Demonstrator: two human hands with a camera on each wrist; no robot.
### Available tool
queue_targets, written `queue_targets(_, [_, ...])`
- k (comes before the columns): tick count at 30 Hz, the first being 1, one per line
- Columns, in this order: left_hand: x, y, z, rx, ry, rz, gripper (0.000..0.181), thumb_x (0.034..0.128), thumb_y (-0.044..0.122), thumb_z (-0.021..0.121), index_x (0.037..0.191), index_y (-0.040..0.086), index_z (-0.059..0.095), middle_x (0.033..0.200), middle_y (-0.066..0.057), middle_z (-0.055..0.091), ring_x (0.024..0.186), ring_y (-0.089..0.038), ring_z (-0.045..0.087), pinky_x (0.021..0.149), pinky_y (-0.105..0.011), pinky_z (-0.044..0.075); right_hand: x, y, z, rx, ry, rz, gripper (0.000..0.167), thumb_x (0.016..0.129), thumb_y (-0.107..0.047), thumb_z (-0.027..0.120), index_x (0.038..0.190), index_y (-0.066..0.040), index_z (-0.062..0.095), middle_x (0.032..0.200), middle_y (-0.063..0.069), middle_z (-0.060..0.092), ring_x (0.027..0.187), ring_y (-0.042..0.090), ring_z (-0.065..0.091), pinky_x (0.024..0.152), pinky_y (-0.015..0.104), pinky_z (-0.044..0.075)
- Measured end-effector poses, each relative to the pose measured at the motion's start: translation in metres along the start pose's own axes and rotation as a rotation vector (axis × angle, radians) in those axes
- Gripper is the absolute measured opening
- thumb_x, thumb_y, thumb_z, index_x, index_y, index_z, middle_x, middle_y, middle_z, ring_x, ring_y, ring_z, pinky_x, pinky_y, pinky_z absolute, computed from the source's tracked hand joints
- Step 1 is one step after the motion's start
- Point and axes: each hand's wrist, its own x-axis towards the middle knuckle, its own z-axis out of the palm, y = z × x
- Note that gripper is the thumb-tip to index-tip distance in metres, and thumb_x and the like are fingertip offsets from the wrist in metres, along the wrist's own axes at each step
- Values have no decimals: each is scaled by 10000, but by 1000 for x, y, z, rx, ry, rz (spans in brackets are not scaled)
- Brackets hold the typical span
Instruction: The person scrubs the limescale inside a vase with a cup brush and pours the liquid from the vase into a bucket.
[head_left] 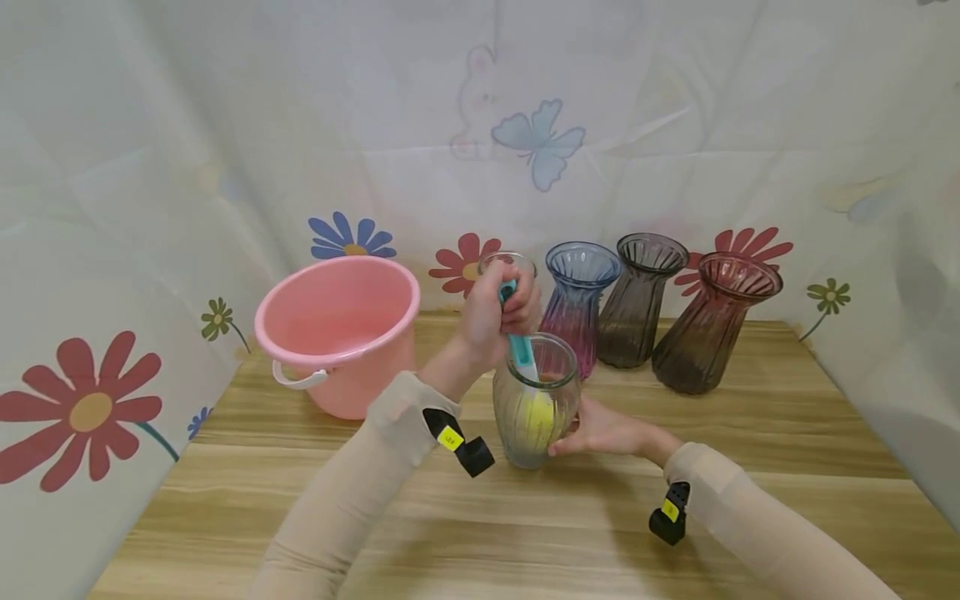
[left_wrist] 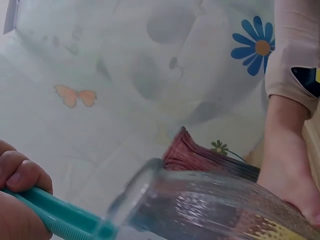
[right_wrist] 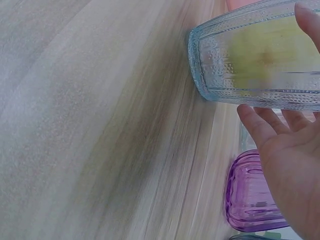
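A clear ribbed glass vase [head_left: 508,421] stands near the middle of the table. My left hand [head_left: 491,317] grips the teal handle [head_left: 521,350] of a sponge brush from above, the handle passing down through the vase's mouth. Inside the glass shows the brush's yellow sponge head [right_wrist: 270,52]. With thumb and fingers on either side, my right hand [head_left: 603,429] holds the lower part of the vase; the right wrist view also shows this hand [right_wrist: 292,155] along the glass. In the left wrist view the teal handle [left_wrist: 65,215] runs into the vase's rim.
A pink bucket [head_left: 367,387] with a white handle stands at the left. Behind and to the right are a blue-pink vase [head_left: 581,279], a grey vase [head_left: 637,308] and a red-brown vase [head_left: 701,333]. Another clear glass rim [head_left: 528,262] shows behind my left hand.
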Motion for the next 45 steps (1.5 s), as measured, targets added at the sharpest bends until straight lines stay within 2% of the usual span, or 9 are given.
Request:
queue_targets(6, [-4,-17,-5,113,8,3,403,885,167,197,487,119,237,416,48,232,348,-139,168,378,-265,131,0,1,1,19,6,26,963,730,-164,761,1441,-62,119,1449,178,272,1301,340,336,1017,481,350])
queue_targets(10, [-3,-18,-5,141,11,29,395,876,181,222,485,129,242,414,53,226,349,-148,159,376,-273,125,1,1,0,8,16,30,967,730,-170,760,1442,-49,117,1448,193,271,1298,346,339,1015,473,355])
queue_targets(15, [-3,-14,-4,145,-8,24,383,862,189,227,484,127,245,414,55,234,354,-159,155,378,-280,124,2,2,0,18,9,29,952,740,-163,750,1440,-46,116,1448,197,265,1302,355,332,1014,481,356])
queue_targets(20, [-1,-1,2,99,-48,28,369,852,169,203,487,132,246,422,55,239,356,-139,162,385,-277,107,3,2,1,32,1,14,951,741,-156,747,1440,-50,111,1455,189,248,1312,353,312,1017,488,350])
queue_targets(28, [8,45,25,-25,-145,49,378,847,148,173,475,123,234,417,34,206,357,-142,138,396,-281,78,3,2,0,-2,12,-5,875,726,-149,756,1403,-38,213,1369,170,394,1248,316,409,1000,459,375])
queue_targets(31, [10,58,31,-31,-152,65,378,848,144,170,476,130,236,419,34,197,357,-131,138,397,-275,82,3,2,1,-16,18,-16,843,719,-149,762,1377,-26,250,1332,162,439,1225,295,431,993,427,377])
queue_targets(33, [10,60,32,-26,-144,60,370,844,140,169,478,126,229,421,32,191,361,-130,138,401,-274,83,3,3,2,-19,18,-18,830,713,-148,767,1366,-29,268,1315,150,459,1209,274,445,982,394,379])
queue_targets(38, [8,46,29,-20,-130,30,366,843,141,174,481,116,227,422,29,193,358,-134,141,402,-280,80,2,4,5,-13,7,-28,842,715,-138,766,1380,-49,256,1330,130,448,1208,244,449,973,338,390])
queue_targets(45, [1,10,16,67,-103,4,380,859,157,212,482,132,254,423,52,238,357,-136,165,389,-286,100,2,6,4,26,-6,-16,878,741,-141,747,1408,-36,187,1389,180,359,1250,316,402,988,418,393])
